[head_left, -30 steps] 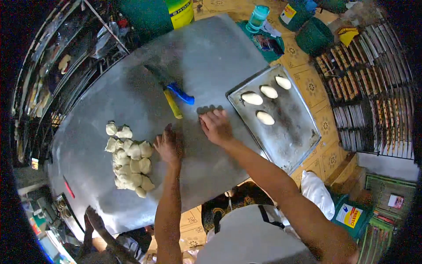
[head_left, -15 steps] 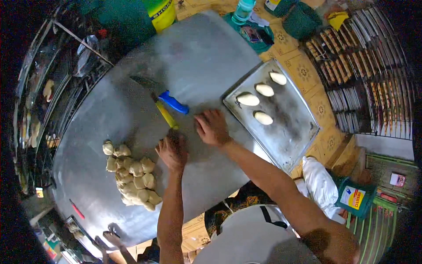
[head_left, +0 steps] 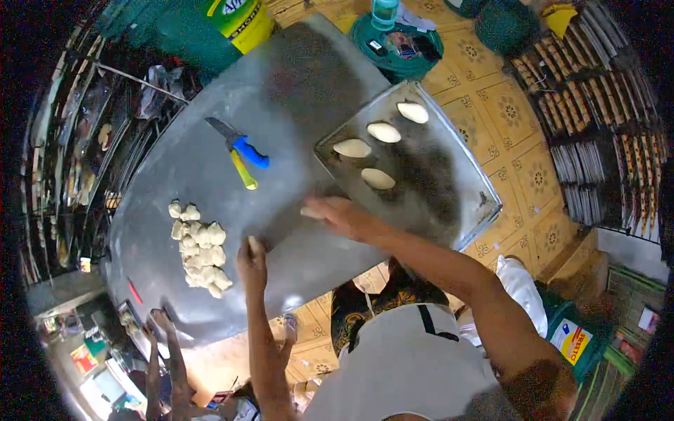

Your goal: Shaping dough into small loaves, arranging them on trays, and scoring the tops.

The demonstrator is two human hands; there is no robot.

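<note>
My left hand [head_left: 252,261] is on the near side of the metal table [head_left: 281,288], fingers curled, beside a cluster of raw dough pieces [head_left: 203,256]; whatever it may hold is unclear. Higher to its right, my right hand [head_left: 335,215] is blurred over the table by the tray's near-left edge, its fingertips too smeared to show anything held. Several pale oval dough pieces [head_left: 377,178] rest on the metal tray [head_left: 439,210]. A blue-handled knife [head_left: 250,154] and a yellow-handled tool [head_left: 241,170] lie beyond my hands.
A co-worker's hands [head_left: 160,323] are at the table's lower-left corner, near a red object [head_left: 135,292]. Racks [head_left: 586,126] stand on both sides. A yellow bucket [head_left: 235,21] and a green lidded container [head_left: 414,59] border the far edge. A white sack [head_left: 523,302] lies at right.
The view has shifted, moving table items in frame. My left hand has drawn nearer me and curled; my right hand has dropped slightly toward me and is blurred.
</note>
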